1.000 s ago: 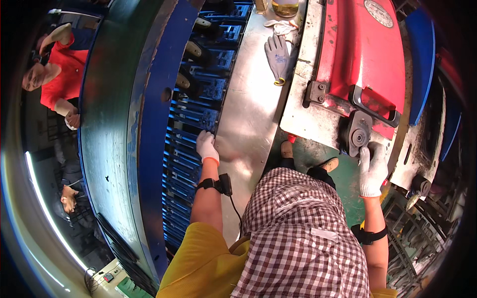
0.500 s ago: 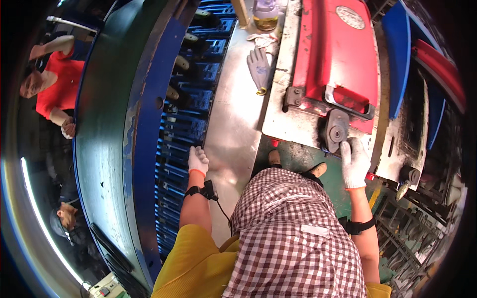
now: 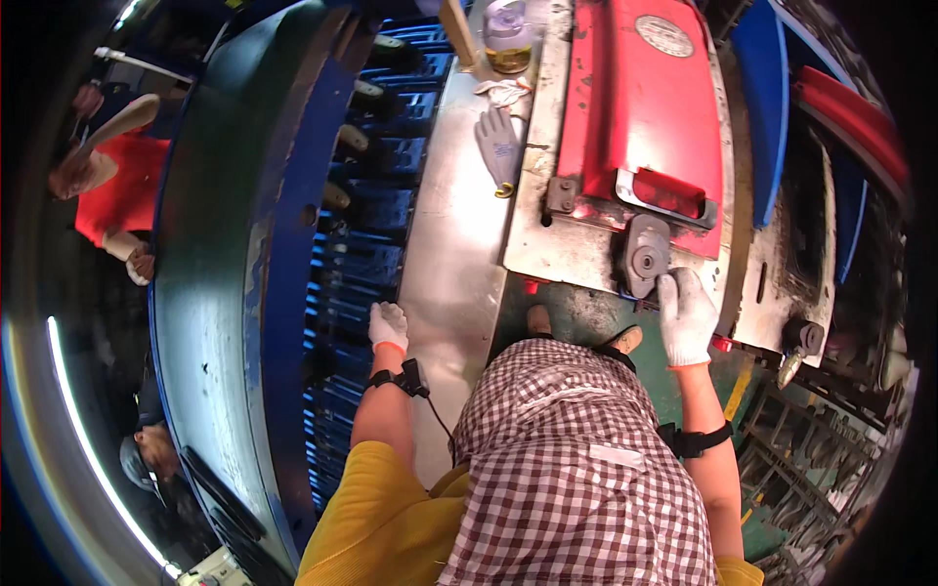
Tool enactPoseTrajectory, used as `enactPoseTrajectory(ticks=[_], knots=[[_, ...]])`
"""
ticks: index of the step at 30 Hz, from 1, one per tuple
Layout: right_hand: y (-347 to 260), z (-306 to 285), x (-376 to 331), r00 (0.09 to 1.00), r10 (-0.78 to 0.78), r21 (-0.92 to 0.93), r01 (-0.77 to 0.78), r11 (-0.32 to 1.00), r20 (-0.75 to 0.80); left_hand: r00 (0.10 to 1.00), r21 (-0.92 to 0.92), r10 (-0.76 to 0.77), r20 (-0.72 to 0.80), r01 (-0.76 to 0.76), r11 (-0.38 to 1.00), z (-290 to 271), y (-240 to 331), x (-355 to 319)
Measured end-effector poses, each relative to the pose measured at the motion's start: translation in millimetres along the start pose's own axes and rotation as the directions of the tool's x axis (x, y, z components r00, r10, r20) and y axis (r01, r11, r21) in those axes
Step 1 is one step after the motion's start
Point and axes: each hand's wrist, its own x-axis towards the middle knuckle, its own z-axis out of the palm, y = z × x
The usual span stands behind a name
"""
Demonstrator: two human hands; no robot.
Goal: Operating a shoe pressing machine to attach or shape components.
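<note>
My left hand point(image 3: 389, 325), in a white knit glove, is curled into a fist beside the long metal ledge point(image 3: 445, 210). It is over the edge of the blue slatted rack point(image 3: 366, 264); anything inside the fist is hidden. My right hand point(image 3: 687, 322), also gloved, has its fingers bent beside a dark grey oval latch-like piece point(image 3: 646, 256). That piece sits at the front of a machine with a red cover point(image 3: 669, 107) and a black-framed handle point(image 3: 664, 200). Whatever the right fingers grip, if anything, cannot be made out.
A grey glove point(image 3: 498, 146) with a yellow cuff edge lies on the ledge, near a clear jug point(image 3: 508, 39) of yellowish liquid. Another machine with a blue panel point(image 3: 757, 117) stands right. A person in red point(image 3: 122, 186) is beyond the green-topped conveyor point(image 3: 210, 293). Metal racks point(image 3: 796, 459) stand lower right.
The whole view has shifted slightly, with the machine and ledge now a little further left. My left hand sits slightly lower in view; my right hand stays beside the latch-like piece.
</note>
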Motion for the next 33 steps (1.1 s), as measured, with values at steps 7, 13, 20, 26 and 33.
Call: enactPoseTrajectory(ticks=[7, 13, 20, 26, 33], knots=[[0.4, 5.1, -2.1, 0.995, 0.082, 0.026, -0.084, 0.996, 0.056, 0.241, 0.570, 0.575, -0.782, -0.094, 0.816, -22.4, 52.4, -79.6], [13.8, 9.6, -5.6, 0.980, 0.140, 0.044, -0.147, 0.988, 0.141, 0.461, 0.282, 0.260, -0.849, -0.023, 0.959, -106.6, 111.0, -40.6], [32.8, 11.6, -6.1, 0.962, 0.161, 0.136, -0.194, 0.972, 0.221, 0.841, 0.041, 0.054, -0.539, -0.037, 0.998, -191.6, 135.7, 32.1], [27.3, 10.3, -8.7, 0.930, 0.276, 0.248, -0.335, 0.909, 0.242, 0.914, -0.049, 0.015, -0.406, -0.038, 0.998, -182.0, 143.9, 23.4], [12.5, 0.0, -2.8, 0.970, 0.126, -0.030, -0.123, 0.992, 0.210, 0.997, -0.260, -0.012, -0.075, -0.008, 0.966, -97.5, 64.0, -106.7]])
